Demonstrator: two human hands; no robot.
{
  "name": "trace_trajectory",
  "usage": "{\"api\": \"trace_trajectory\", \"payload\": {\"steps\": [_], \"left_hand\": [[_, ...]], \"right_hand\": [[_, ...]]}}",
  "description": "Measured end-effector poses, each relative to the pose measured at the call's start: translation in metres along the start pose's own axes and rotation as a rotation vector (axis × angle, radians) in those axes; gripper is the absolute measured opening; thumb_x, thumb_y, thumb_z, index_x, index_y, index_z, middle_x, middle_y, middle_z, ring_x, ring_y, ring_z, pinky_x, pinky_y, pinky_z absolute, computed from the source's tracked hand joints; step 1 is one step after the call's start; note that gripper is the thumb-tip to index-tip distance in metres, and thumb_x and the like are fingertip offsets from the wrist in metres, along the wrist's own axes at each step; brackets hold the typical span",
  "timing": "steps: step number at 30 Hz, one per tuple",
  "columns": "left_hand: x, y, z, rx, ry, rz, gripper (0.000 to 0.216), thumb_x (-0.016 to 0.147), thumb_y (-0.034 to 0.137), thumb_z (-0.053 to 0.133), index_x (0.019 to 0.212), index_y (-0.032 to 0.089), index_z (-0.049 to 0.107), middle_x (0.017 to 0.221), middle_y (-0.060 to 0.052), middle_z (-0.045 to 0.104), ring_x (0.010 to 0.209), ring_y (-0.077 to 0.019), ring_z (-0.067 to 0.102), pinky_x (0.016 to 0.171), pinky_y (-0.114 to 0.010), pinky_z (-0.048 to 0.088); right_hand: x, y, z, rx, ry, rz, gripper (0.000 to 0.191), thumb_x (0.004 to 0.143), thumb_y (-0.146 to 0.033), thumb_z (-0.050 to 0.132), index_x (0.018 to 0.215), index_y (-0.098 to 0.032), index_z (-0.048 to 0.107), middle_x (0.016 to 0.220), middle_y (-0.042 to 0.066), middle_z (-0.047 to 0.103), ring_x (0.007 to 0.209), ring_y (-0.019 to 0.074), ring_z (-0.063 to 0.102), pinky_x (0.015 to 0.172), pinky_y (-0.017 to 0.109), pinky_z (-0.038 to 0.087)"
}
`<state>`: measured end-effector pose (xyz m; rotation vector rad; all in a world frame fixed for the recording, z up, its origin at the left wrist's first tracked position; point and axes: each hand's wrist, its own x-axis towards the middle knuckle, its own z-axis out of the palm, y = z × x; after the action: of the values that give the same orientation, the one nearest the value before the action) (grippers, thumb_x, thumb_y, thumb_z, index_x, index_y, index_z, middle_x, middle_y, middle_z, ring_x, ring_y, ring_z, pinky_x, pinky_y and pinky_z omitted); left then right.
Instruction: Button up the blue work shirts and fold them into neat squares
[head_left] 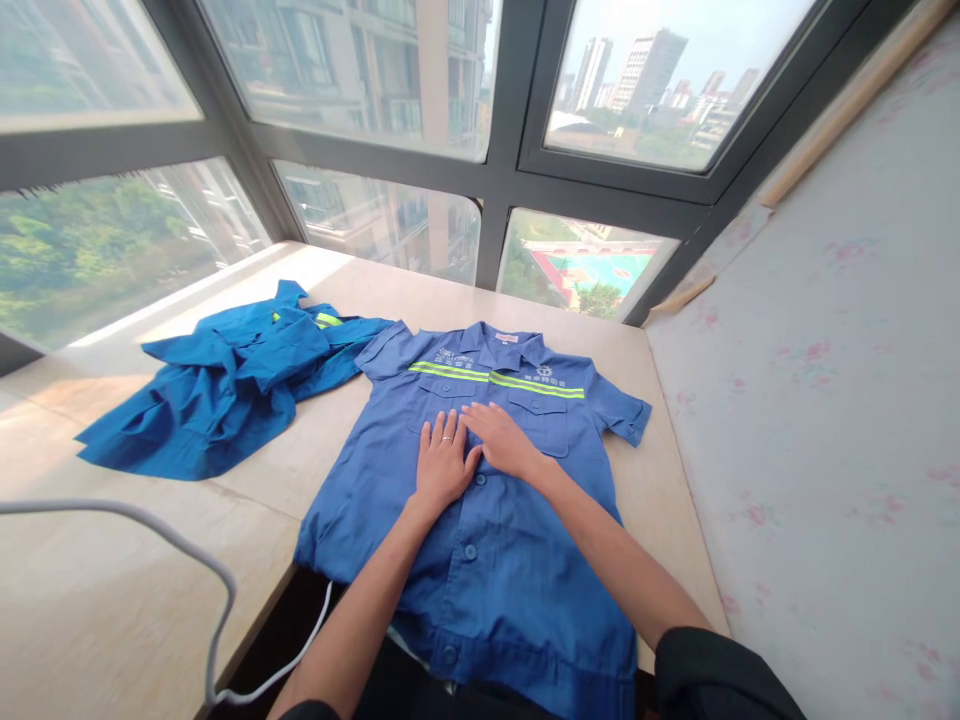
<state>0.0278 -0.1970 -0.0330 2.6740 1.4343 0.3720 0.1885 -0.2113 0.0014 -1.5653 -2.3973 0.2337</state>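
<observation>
A blue short-sleeved work shirt (540, 530) is spread face up on the pale sill, its collar toward the window and its hem hanging over the near edge. Yellow-green stripes cross its chest above two flap pockets. My left hand (444, 458) rests flat on the middle of the shirt, fingers stretched out, a ring on one finger. Beside it my right hand (501, 440) lies flat over the button placket, its fingertips close to the left hand. Neither hand grips anything. Buttons show below the hands.
A crumpled brighter-blue garment (225, 380) with a yellow-green stripe lies to the left, touching the shirt's sleeve. A white cable (217, 570) loops over the sill's front edge (259, 610). Dark-framed windows (495, 185) stand behind; a flower-patterned wall (810, 450) bounds the right.
</observation>
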Motion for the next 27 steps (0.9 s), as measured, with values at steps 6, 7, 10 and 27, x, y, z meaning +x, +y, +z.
{"api": "trace_trajectory", "payload": {"steps": [6,7,10,27], "left_hand": [[-0.005,-0.004,-0.001,-0.015,0.006,0.018,0.064,0.097,0.052,0.035,0.148,0.013,0.042,0.155,-0.014,0.038,0.146,-0.0323,0.029,0.119,-0.052,0.021],[-0.006,-0.004,-0.001,-0.019,0.011,0.019,0.064,0.097,0.052,0.035,0.147,0.013,0.043,0.155,-0.014,0.038,0.146,-0.0324,0.029,0.119,-0.052,0.021],[-0.01,-0.005,-0.001,-0.035,0.023,0.019,0.064,0.096,0.052,0.038,0.147,0.014,0.044,0.155,-0.014,0.039,0.146,-0.0326,0.029,0.119,-0.052,0.02],[0.01,0.004,-0.033,-0.138,-0.114,-0.068,0.036,0.099,0.037,0.041,0.121,0.024,0.067,0.125,-0.01,0.066,0.12,-0.0265,0.058,0.101,-0.041,0.044]], "right_hand": [[0.017,0.025,-0.002,-0.131,-0.077,-0.052,0.046,0.081,0.001,0.051,0.121,-0.018,0.064,0.124,0.011,0.065,0.125,0.026,0.049,0.117,0.056,0.018],[0.013,0.027,-0.005,-0.143,-0.073,-0.045,0.043,0.082,0.001,0.05,0.116,-0.019,0.067,0.118,0.01,0.066,0.12,0.0257,0.051,0.117,0.057,0.017],[-0.002,0.032,-0.012,-0.188,-0.058,-0.029,0.036,0.081,-0.003,0.052,0.108,-0.019,0.069,0.107,0.01,0.065,0.109,0.0263,0.052,0.114,0.057,0.018],[-0.03,0.035,0.008,-0.12,0.354,-0.152,0.022,0.085,-0.004,0.051,0.089,-0.023,0.061,0.105,0.004,0.072,0.12,0.0243,0.053,0.108,0.047,0.021]]}}
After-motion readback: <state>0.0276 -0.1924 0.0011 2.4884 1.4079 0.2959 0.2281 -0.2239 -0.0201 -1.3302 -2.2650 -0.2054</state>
